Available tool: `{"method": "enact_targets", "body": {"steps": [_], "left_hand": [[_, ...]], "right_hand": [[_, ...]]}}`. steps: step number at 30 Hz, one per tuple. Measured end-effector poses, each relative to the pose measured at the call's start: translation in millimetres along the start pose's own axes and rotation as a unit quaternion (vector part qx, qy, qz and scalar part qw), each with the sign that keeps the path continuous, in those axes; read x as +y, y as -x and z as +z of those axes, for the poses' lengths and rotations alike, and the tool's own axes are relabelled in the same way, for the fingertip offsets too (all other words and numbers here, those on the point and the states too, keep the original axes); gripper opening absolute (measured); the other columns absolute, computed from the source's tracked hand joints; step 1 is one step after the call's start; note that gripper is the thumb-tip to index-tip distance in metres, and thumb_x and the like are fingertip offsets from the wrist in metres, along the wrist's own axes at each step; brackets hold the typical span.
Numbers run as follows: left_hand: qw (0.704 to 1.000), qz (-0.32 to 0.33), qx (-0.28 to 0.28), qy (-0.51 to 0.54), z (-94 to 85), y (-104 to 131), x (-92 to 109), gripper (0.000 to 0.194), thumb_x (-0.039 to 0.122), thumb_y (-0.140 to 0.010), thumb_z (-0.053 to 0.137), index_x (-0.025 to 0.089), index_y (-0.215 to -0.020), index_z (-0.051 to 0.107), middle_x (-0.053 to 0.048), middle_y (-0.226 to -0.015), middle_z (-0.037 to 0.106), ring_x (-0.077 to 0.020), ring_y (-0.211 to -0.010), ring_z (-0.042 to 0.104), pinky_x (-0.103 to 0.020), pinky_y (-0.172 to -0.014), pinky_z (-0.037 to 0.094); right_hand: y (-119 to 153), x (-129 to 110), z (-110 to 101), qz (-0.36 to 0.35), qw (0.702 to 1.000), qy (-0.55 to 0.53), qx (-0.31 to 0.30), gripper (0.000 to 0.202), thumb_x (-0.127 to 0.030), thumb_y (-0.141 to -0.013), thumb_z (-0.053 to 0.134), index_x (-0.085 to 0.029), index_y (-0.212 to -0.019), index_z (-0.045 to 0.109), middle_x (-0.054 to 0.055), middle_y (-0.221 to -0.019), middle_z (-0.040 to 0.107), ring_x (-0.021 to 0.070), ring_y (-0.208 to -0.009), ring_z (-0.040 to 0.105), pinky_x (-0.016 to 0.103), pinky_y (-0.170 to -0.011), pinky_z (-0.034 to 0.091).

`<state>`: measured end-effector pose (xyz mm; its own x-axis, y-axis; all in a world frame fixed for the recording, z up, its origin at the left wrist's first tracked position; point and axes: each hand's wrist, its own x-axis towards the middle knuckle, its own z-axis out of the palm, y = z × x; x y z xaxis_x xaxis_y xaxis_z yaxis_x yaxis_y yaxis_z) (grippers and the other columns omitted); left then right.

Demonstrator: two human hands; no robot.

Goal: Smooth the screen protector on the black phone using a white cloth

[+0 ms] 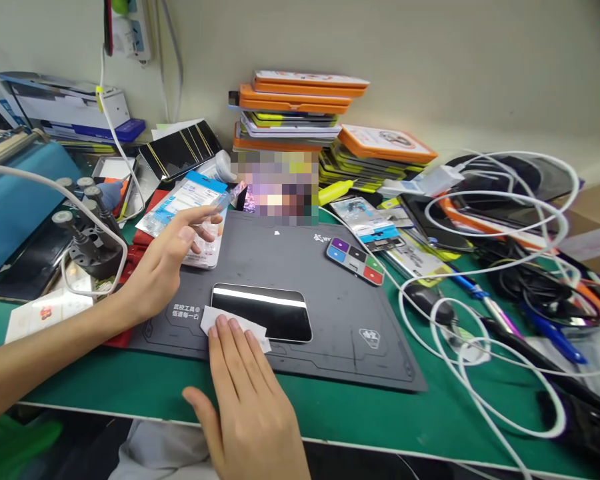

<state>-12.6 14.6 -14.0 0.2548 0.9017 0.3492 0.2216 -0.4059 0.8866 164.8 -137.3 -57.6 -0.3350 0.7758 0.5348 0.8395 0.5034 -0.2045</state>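
Note:
A phone with a dark glass face lies flat on the grey work mat. My right hand rests with its fingers stretched out over a white wipe, pressing it on the phone's near left part. The wipe hangs past the phone's near edge onto the mat. Above the mat's left side, my left hand is raised with loosely bent fingers apart; I see nothing gripped in it. Behind those fingers lie clear plastic packets with blue and white labels.
Orange and yellow flat boxes are stacked by the wall. A colourful button panel lies on the mat. White cables loop on the right; a black screwdriver stand and blue machine stand left. A blurred patch covers the back middle.

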Motion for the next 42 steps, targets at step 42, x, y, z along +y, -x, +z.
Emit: {"method": "enact_targets", "body": {"steps": [42], "left_hand": [[0.868, 0.178, -0.316, -0.34, 10.8, 11, 15, 0.054, 0.039, -0.102, 0.068, 0.028, -0.153, 0.056, -0.011, -0.154, 0.063, -0.0324, -0.134, 0.066, -0.047, -0.112, 0.056]], "right_hand": [[9, 123, -30, 0.133, 0.989, -0.06, -0.022, 0.063, -0.047, -0.112, 0.055, -0.022, -0.167, 0.038, 0.006, -0.155, 0.064, 0.0232, -0.143, 0.062, 0.039, -0.112, 0.058]]}}
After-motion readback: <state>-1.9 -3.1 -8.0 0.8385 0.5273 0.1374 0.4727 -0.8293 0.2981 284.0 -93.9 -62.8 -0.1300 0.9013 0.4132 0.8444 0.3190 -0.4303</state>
